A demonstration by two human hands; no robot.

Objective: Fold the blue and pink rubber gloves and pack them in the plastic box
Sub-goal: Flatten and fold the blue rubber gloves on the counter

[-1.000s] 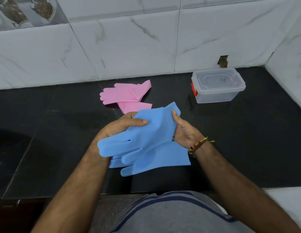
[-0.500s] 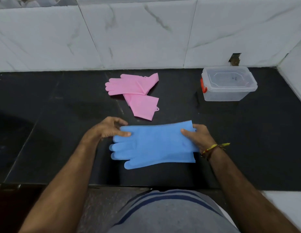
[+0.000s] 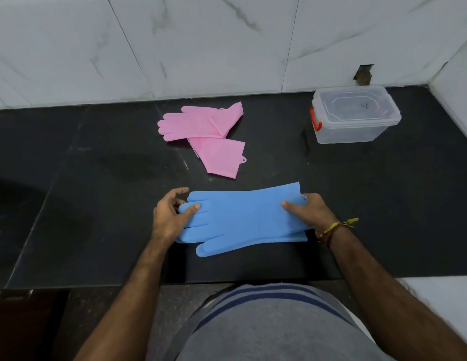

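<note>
Blue gloves (image 3: 242, 217) flat on the black counter (image 3: 383, 204), centre of frame, stacked one on the other, long axis running left to right: fingers pointing to frame left, cuffs to frame right. Left hand (image 3: 169, 217) at the finger end, thumb laid on top, the other fingers curled at the far edge, pinching the fingertips. Right hand (image 3: 310, 212) at the cuff end, thumb on top, fingers tucked beneath, gripping the cuff. Pink gloves (image 3: 203, 131) farther up, above centre, unfolded: one lying left to right with fingers to frame left, the other angled down toward the right, cuff lowermost. Plastic box (image 3: 354, 114) at upper right against the wall, lid on, red latch on its left side, well apart from both pairs.
</note>
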